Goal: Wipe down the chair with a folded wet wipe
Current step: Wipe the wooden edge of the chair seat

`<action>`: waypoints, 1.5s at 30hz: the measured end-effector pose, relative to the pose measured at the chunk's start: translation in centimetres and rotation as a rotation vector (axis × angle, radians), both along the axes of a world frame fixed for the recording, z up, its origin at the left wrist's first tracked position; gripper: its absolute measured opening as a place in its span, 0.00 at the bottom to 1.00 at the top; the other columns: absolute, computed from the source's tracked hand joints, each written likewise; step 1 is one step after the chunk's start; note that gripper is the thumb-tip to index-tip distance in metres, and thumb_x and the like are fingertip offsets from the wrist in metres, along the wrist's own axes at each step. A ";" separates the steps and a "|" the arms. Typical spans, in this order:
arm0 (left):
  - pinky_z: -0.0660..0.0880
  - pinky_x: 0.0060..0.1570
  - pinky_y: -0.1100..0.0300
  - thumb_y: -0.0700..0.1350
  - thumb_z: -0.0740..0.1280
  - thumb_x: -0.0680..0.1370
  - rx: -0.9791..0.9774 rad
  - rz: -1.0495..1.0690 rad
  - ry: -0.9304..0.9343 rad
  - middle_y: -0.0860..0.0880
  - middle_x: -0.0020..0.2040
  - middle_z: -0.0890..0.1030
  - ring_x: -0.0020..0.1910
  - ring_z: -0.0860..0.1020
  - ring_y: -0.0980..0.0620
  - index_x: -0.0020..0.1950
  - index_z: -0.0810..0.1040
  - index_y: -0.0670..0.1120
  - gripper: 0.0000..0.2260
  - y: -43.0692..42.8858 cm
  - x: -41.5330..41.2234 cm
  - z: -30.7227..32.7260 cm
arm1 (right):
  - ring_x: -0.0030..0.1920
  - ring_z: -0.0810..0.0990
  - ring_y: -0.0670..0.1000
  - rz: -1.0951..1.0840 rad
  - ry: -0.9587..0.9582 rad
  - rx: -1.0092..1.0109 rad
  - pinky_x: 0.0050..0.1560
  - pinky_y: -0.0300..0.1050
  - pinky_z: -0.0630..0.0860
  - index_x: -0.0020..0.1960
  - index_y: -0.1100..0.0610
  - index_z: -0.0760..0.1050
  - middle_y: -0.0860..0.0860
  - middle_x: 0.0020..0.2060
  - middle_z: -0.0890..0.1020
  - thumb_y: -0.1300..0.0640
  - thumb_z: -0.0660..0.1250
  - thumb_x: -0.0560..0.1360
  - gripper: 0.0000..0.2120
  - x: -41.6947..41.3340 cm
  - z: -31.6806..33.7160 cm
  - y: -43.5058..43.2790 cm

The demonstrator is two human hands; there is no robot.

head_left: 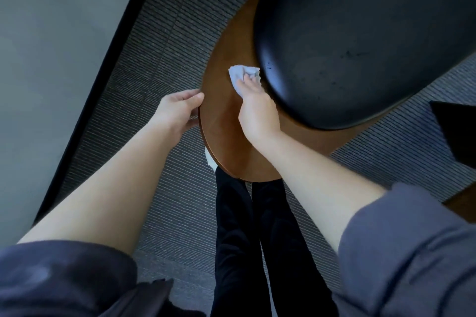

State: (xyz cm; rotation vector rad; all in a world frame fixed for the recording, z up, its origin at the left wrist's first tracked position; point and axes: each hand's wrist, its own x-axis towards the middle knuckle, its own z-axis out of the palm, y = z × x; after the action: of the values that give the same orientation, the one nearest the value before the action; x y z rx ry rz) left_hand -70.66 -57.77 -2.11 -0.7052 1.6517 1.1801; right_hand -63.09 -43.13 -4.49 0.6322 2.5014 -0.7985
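Note:
The chair fills the middle and upper right: a curved brown wooden backrest (224, 126) and a black padded seat (360, 41). My right hand (257, 108) presses a crumpled white wet wipe (239, 76) against the wood, just beside the seat's edge, with fingers curled over the wipe. My left hand (180, 110) grips the backrest's left rim, thumb on top and fingers behind it.
Grey ribbed carpet (154, 64) covers the floor. A grey wall with a black skirting strip (103, 80) runs along the left. My dark trouser legs (257, 239) stand right behind the chair. A dark object (453, 128) juts in at the right edge.

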 end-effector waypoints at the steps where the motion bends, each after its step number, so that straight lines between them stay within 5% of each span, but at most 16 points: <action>1: 0.80 0.53 0.55 0.41 0.65 0.81 -0.009 -0.013 0.005 0.47 0.54 0.84 0.53 0.82 0.51 0.61 0.81 0.46 0.10 0.1 -0.2 0.0 | 0.74 0.63 0.52 -0.021 0.024 -0.039 0.72 0.44 0.64 0.73 0.55 0.66 0.52 0.73 0.67 0.73 0.56 0.76 0.29 1.3 0.6 -0.2; 4: 0.80 0.47 0.58 0.41 0.63 0.82 -0.036 -0.042 0.022 0.48 0.52 0.84 0.50 0.82 0.52 0.64 0.80 0.46 0.12 0.3 -0.2 0.3 | 0.74 0.64 0.53 -0.118 0.040 -0.154 0.71 0.43 0.63 0.70 0.57 0.71 0.54 0.72 0.70 0.73 0.57 0.75 0.25 6.2 3.7 -0.5; 8: 0.78 0.41 0.61 0.40 0.62 0.83 -0.033 -0.028 0.037 0.51 0.49 0.83 0.47 0.81 0.54 0.63 0.79 0.49 0.12 0.7 0.3 0.8 | 0.61 0.73 0.57 -0.077 -0.096 -0.233 0.60 0.46 0.72 0.63 0.58 0.77 0.50 0.62 0.77 0.53 0.52 0.75 0.23 8.2 6.5 0.3; 11: 0.79 0.45 0.60 0.40 0.62 0.82 -0.026 0.007 0.029 0.51 0.50 0.84 0.49 0.82 0.54 0.62 0.79 0.49 0.11 0.6 0.4 0.7 | 0.60 0.72 0.46 -0.083 -0.187 -0.404 0.60 0.38 0.68 0.61 0.55 0.80 0.43 0.60 0.72 0.58 0.58 0.78 0.16 7.1 6.3 2.8; 13: 0.80 0.51 0.56 0.41 0.63 0.82 -0.015 0.014 0.016 0.50 0.53 0.84 0.53 0.82 0.52 0.64 0.79 0.49 0.12 0.3 0.5 0.4 | 0.63 0.68 0.45 0.079 -0.137 -0.357 0.65 0.42 0.65 0.66 0.48 0.76 0.42 0.67 0.67 0.58 0.63 0.79 0.17 7.2 5.9 4.2; 17: 0.79 0.48 0.58 0.42 0.62 0.83 0.006 0.033 0.017 0.50 0.55 0.84 0.54 0.82 0.52 0.65 0.78 0.49 0.12 0.0 0.9 0.1 | 0.77 0.46 0.43 0.399 -0.165 -0.267 0.72 0.48 0.48 0.76 0.42 0.58 0.40 0.78 0.48 0.41 0.59 0.79 0.27 8.2 4.9 4.8; 20: 0.79 0.50 0.57 0.43 0.62 0.83 0.021 0.040 0.027 0.50 0.56 0.84 0.55 0.82 0.52 0.67 0.78 0.49 0.13 0.1 1.2 0.1 | 0.77 0.42 0.44 0.462 -0.195 -0.205 0.76 0.52 0.43 0.79 0.44 0.46 0.40 0.76 0.41 0.37 0.51 0.79 0.32 8.8 4.5 4.6; 24: 0.79 0.47 0.60 0.43 0.59 0.84 0.012 0.020 0.056 0.53 0.53 0.83 0.53 0.81 0.54 0.68 0.76 0.50 0.14 0.6 1.5 0.7 | 0.77 0.40 0.42 0.370 -0.256 -0.137 0.75 0.54 0.41 0.79 0.46 0.43 0.41 0.76 0.40 0.32 0.40 0.76 0.36 11.7 5.4 4.2; 27: 0.78 0.38 0.67 0.43 0.55 0.85 0.000 -0.035 0.079 0.58 0.48 0.81 0.47 0.80 0.60 0.71 0.73 0.52 0.16 1.0 1.8 1.2 | 0.77 0.40 0.43 0.265 -0.336 -0.060 0.75 0.55 0.42 0.79 0.47 0.42 0.42 0.77 0.40 0.32 0.34 0.72 0.38 14.4 6.5 3.4; 31: 0.79 0.55 0.54 0.45 0.55 0.85 0.038 -0.066 0.046 0.54 0.56 0.83 0.55 0.81 0.53 0.71 0.73 0.54 0.16 0.3 1.9 0.9 | 0.77 0.40 0.45 0.128 -0.328 -0.086 0.75 0.58 0.42 0.79 0.49 0.43 0.44 0.78 0.43 0.37 0.42 0.79 0.32 11.5 6.5 0.3; 37: 0.77 0.56 0.50 0.43 0.59 0.83 0.118 -0.041 -0.070 0.48 0.59 0.83 0.58 0.81 0.47 0.69 0.76 0.51 0.15 -1.2 0.6 0.1 | 0.78 0.42 0.51 0.099 -0.277 -0.081 0.74 0.61 0.42 0.79 0.53 0.44 0.50 0.79 0.44 0.39 0.44 0.82 0.31 2.1 4.6 -4.0; 45: 0.77 0.50 0.54 0.41 0.58 0.84 0.090 -0.098 -0.084 0.51 0.57 0.83 0.54 0.80 0.51 0.65 0.78 0.54 0.15 -0.5 -0.1 1.3 | 0.78 0.38 0.50 -0.044 -0.599 0.050 0.74 0.64 0.40 0.79 0.53 0.39 0.52 0.78 0.39 0.37 0.40 0.80 0.33 10.9 6.3 0.3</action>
State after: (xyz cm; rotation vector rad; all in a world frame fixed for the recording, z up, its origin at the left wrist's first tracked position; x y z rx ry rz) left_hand -70.72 -58.23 -0.85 -0.6025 1.5364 1.1322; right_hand -52.16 -42.87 1.82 0.8066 1.9681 -0.4691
